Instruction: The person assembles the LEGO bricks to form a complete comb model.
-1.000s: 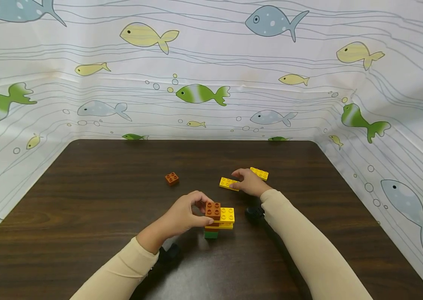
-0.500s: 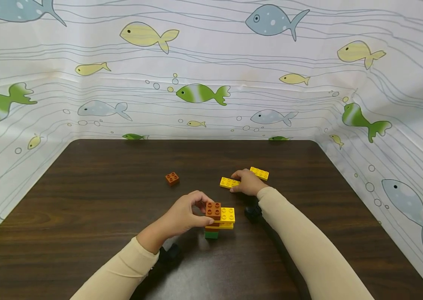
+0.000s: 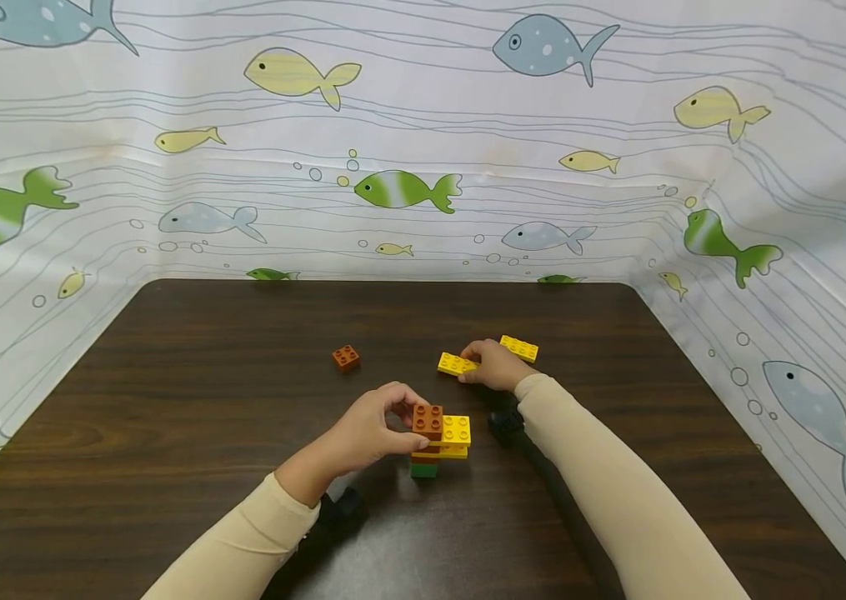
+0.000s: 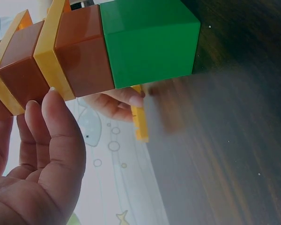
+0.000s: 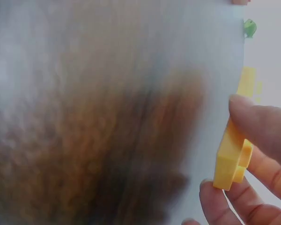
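My left hand [image 3: 373,429] grips an upright tower of toy building bricks [image 3: 427,423] between thumb and fingers. In the left wrist view the tower has a green brick [image 4: 152,44] at its base, then brown bricks [image 4: 84,51] alternating with thin yellow ones [image 4: 51,51]. From above, the yellow layers stick out to the right of the brown top. Farther back, my right hand [image 3: 493,365] pinches a flat yellow brick [image 3: 454,364] at its right end. The right wrist view shows the thumb against this yellow brick [image 5: 229,154], with fingers on its other side.
Behind the right hand lies a second flat yellow brick [image 3: 520,347]. A small brown brick [image 3: 346,357] sits on the dark wooden table [image 3: 167,433], left of centre. White fish-print cloth [image 3: 423,125] surrounds the table's back and sides.
The right hand's fingers have closed on the flat yellow brick, which has shifted very slightly. The left hand and the tower have stayed in place.
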`<state>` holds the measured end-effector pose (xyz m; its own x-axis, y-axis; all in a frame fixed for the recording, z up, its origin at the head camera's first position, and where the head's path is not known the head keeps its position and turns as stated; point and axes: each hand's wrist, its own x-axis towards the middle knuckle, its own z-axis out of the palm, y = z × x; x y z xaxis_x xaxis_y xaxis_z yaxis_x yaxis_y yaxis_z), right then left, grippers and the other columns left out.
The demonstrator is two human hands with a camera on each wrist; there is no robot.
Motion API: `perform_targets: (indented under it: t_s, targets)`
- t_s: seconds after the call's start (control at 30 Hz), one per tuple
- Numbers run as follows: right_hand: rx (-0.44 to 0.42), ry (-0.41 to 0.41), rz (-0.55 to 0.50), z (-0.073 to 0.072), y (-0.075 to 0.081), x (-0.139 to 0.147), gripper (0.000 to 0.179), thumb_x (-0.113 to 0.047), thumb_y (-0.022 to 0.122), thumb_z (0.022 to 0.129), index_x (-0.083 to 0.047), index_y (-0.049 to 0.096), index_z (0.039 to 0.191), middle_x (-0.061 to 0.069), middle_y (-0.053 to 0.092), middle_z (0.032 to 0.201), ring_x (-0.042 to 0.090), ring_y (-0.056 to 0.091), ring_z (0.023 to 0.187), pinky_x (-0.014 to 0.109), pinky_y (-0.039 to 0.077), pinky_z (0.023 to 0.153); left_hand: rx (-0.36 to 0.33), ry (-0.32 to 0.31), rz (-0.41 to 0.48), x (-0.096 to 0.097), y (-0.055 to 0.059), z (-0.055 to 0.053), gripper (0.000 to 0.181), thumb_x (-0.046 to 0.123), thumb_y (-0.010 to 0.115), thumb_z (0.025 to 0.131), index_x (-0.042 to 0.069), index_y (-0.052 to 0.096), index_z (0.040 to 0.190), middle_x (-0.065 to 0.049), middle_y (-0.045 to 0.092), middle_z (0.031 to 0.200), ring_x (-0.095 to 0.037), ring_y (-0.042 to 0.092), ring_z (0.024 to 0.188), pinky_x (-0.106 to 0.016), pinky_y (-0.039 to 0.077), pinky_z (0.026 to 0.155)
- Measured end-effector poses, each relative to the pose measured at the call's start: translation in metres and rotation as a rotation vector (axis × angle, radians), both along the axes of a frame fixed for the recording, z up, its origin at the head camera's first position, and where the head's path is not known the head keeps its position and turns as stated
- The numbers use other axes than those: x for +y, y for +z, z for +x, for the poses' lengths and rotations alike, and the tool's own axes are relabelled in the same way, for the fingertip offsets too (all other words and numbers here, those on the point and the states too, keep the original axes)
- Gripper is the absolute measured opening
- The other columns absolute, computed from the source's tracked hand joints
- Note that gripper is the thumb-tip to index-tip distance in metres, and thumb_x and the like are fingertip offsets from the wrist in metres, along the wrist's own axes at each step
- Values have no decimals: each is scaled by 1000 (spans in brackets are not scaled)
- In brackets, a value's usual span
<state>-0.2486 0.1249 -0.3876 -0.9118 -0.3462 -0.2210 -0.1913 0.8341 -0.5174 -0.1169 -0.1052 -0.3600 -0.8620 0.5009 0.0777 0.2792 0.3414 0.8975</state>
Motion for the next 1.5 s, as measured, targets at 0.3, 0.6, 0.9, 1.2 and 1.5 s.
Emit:
perform_targets:
  t_s: [0.3, 0.6, 0.9, 1.2, 1.5]
  targets:
    - [27, 39, -52, 14, 6, 0, 44, -21, 72, 87, -3, 60, 126, 12, 59, 120, 25, 55, 107, 44, 44, 99, -4, 1, -3, 0, 0, -1, 28, 9, 75, 83, 4, 62, 107, -5, 55, 99, -26, 54, 90, -28, 49, 74]
    - [98, 92, -83, 37, 20, 0, 42, -23, 73, 86, -5, 63, 123, 8, 57, 113, 21, 52, 96, 39, 47, 93, -1, 4, -8, -1, -1, -1, 28, 9, 74, 83, 4, 62, 108, -5, 55, 100, -23, 53, 90, -29, 49, 76]
    - [181, 162, -138, 58, 32, 0, 38, -22, 73, 86, -5, 65, 119, 4, 56, 104, 19, 51, 90, 33, 49, 84, 3, 4, -14, -1, 0, -1, 29, 10, 75, 83, 4, 61, 108, -5, 56, 100, -22, 53, 89, -29, 49, 77]
    - [208, 166, -213, 75, 42, 4, 37, -20, 72, 87, -5, 63, 119, 4, 54, 104, 26, 52, 91, 32, 47, 79, 0, 5, -16, -1, 1, -1, 29, 10, 75, 83, 4, 61, 108, -5, 55, 101, -21, 53, 89, -29, 49, 78]
    - [234, 183, -300, 92, 53, 9, 36, -19, 73, 86, -6, 63, 119, 2, 53, 102, 21, 49, 86, 29, 46, 71, -17, 4, -8, 0, 1, -2, 28, 9, 74, 83, 4, 60, 107, -5, 55, 99, -21, 53, 88, -28, 50, 75]
